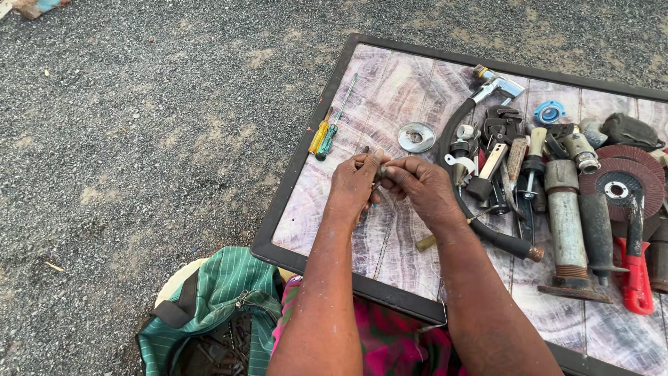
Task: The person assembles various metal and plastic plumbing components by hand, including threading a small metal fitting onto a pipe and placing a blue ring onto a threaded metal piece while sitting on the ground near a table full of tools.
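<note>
My left hand (pixel 353 182) and my right hand (pixel 419 186) meet above the marbled tabletop (pixel 390 90), fingertips pinched together on a small metal piece (pixel 380 170). What exactly the piece is cannot be told; a thin dark tip pokes out above my left fingers. A round metal washer disc (pixel 416 136) lies just beyond my hands. Two screwdrivers, one yellow-handled (pixel 319 138) and one green-handled (pixel 327 141), lie to the left near the table's edge.
A heap of tools fills the table's right side: a black hose (pixel 487 233), pipe wrench (pixel 502 125), grey cylinders (pixel 565 216), abrasive discs (pixel 623 182), a red-handled tool (pixel 634 278). A green striped bag (pixel 209 313) sits on the gravel ground by my lap.
</note>
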